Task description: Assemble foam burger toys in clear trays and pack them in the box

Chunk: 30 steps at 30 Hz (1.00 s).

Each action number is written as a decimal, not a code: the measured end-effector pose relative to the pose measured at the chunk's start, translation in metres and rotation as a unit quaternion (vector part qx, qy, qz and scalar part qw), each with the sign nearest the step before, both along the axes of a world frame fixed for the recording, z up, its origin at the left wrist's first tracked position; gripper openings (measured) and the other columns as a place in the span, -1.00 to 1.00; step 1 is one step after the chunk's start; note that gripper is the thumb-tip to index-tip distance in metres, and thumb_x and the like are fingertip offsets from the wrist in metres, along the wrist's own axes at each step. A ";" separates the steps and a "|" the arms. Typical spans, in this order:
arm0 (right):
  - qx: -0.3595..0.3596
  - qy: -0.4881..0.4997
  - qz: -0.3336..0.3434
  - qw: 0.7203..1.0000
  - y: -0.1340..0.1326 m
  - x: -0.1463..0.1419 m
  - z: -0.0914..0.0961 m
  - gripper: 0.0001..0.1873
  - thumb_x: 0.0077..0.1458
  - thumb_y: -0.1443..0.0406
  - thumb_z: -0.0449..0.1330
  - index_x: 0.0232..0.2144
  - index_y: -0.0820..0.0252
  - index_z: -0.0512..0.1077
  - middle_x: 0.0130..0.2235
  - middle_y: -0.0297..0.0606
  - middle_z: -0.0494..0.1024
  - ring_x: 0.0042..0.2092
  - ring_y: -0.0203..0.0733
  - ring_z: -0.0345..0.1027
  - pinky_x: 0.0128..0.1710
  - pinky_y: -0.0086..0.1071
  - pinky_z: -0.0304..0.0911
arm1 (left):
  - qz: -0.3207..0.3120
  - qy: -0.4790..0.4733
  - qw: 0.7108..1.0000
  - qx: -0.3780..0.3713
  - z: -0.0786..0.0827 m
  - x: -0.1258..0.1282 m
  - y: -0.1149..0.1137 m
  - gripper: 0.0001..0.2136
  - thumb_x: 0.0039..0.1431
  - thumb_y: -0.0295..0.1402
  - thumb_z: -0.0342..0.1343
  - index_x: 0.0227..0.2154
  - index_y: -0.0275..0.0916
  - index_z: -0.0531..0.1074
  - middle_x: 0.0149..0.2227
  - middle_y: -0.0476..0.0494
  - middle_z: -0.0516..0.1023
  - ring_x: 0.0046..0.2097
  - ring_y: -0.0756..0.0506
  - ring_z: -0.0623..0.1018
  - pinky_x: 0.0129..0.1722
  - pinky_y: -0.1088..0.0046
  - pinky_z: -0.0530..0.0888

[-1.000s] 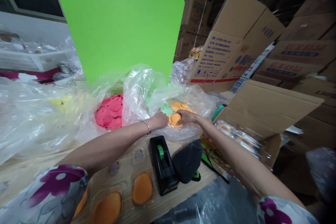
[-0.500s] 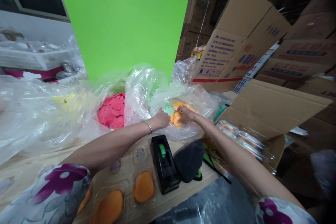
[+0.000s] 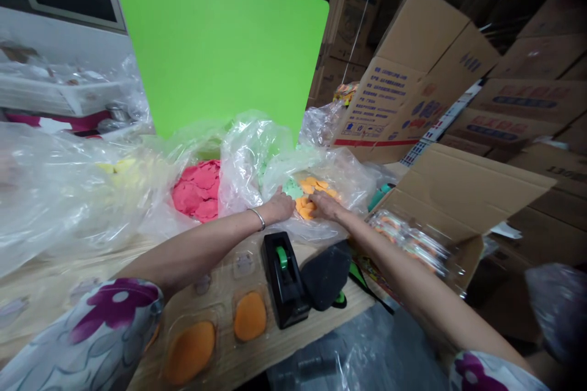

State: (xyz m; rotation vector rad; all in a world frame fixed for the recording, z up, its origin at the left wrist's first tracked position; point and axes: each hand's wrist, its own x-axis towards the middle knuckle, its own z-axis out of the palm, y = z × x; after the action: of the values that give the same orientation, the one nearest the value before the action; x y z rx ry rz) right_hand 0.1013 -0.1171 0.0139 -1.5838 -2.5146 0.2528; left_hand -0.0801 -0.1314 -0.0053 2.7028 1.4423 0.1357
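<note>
A clear plastic bag [image 3: 339,180] lies open on the table with a heap of orange discs [image 3: 316,184] and some pale green pieces [image 3: 290,187] inside. My left hand [image 3: 279,206], a silver bangle on its wrist, is curled on the near edge of the bag beside the green pieces. My right hand [image 3: 324,203] reaches in from the right, its fingers closed among the orange discs. The two hands are nearly touching over the heap.
Other clear bags hold pink pieces [image 3: 198,190] and yellow pieces [image 3: 117,166]. A green board [image 3: 220,43] stands behind. Near me are a black tape dispenser [image 3: 284,281], a black pouch [image 3: 326,274] and a blister tray with orange shapes [image 3: 249,316]. An open carton [image 3: 463,195] with clear packs is on the right.
My right hand's fingers went from lying flat on the orange discs to drawn together among them, closer to my left hand. The view shifted slightly.
</note>
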 end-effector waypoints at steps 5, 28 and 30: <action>-0.009 0.084 -0.057 0.995 -0.006 0.003 0.012 -0.80 -0.30 0.38 0.30 -0.55 0.20 0.33 -0.53 -0.39 0.37 -0.41 -0.26 0.24 -0.42 -0.44 0.08 | 0.006 -0.149 0.988 -0.036 0.015 -0.007 -0.006 -0.72 0.06 -0.39 0.17 -0.15 -0.38 0.43 -0.03 -0.37 0.44 0.09 -0.29 0.38 0.16 0.06 0.11; -0.391 0.547 0.054 0.738 -0.241 -0.162 0.056 -0.65 -0.23 0.11 0.39 -0.38 0.14 0.47 -0.34 -0.34 0.53 -0.34 -0.32 0.39 -0.32 -0.49 0.31 | 0.233 -0.708 0.602 -0.285 0.085 -0.244 -0.333 -0.77 0.01 -0.42 0.24 -0.24 -0.32 0.42 -0.22 -0.12 0.54 -0.25 -0.01 0.56 -0.16 0.42 0.52; -0.398 0.529 0.056 0.748 -0.251 -0.177 0.048 -0.64 -0.25 0.11 0.40 -0.38 0.15 0.48 -0.33 -0.33 0.53 -0.34 -0.32 0.38 -0.33 -0.50 0.30 | 0.295 -0.697 0.608 -0.241 0.075 -0.279 -0.371 -0.76 -0.02 -0.40 0.25 -0.26 -0.32 0.41 -0.23 -0.11 0.53 -0.26 0.00 0.55 -0.18 0.42 0.51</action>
State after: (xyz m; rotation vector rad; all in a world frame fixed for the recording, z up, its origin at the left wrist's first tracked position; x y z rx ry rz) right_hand -0.0762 -0.3678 0.0620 -0.8973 -1.5548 1.8200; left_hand -0.3596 -0.5019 0.0699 0.8447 1.2545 1.2755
